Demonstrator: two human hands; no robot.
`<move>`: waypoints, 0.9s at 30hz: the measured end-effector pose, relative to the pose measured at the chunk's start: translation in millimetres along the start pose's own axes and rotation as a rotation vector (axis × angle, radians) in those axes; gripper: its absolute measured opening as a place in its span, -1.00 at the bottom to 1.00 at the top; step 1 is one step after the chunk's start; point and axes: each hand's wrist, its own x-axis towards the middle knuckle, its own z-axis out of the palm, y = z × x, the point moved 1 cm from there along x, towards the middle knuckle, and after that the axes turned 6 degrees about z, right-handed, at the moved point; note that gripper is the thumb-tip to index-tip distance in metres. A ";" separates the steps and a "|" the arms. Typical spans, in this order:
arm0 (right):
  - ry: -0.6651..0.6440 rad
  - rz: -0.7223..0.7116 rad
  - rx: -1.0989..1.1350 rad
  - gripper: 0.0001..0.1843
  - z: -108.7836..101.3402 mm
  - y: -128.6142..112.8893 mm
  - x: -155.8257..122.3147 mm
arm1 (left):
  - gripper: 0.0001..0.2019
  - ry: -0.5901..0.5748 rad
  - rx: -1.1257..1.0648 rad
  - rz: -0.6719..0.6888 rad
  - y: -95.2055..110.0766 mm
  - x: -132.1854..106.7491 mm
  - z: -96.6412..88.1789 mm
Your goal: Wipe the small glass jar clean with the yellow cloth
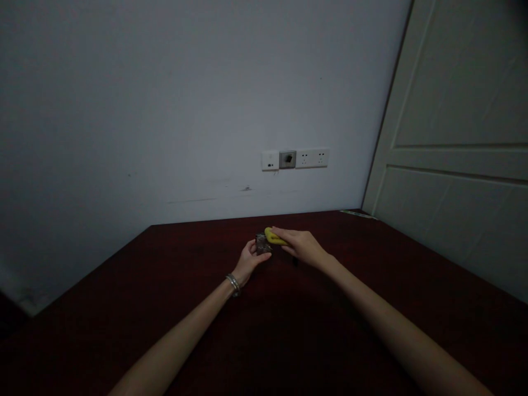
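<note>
Dark red tabletop point(264, 335) is bordered by a pale wall point(185, 110). Over its far half, a small dark block point(263, 245), probably light and stiff, is pinched between thumb and fingers of the left hand point(248, 263); its edges are best gripped. A yellow pad point(272, 237), seemingly soft, is clasped by the fingers of the right hand point(306, 246) at the block's upper right corner. Both forearms point(181, 338) are extended forward.

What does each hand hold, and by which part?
Left hand: dark patterned object, by its left side and lower edge. Right hand: yellow item, by its right end.
</note>
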 end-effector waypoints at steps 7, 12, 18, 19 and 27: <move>0.042 -0.111 -0.075 -0.31 14.7 -10.2 -2.2 | -0.42 -0.007 0.001 -0.020 -3.4 -2.0 0.9; 0.054 -0.194 -0.095 -0.29 14.6 -15.1 -12.5 | -0.42 -0.001 0.000 -0.015 -4.4 -2.4 4.2; -0.009 -0.288 -0.125 -0.27 9.4 -31.9 -14.4 | -0.46 0.024 -0.001 0.019 -2.9 1.9 2.4; -0.016 -0.292 -0.135 -0.28 8.9 -33.4 -14.2 | -0.47 0.025 0.001 0.021 -3.0 2.5 2.1; 0.002 -0.101 0.031 -0.25 6.2 -18.5 -12.8 | -0.36 -0.033 0.033 0.001 -0.5 -1.5 5.3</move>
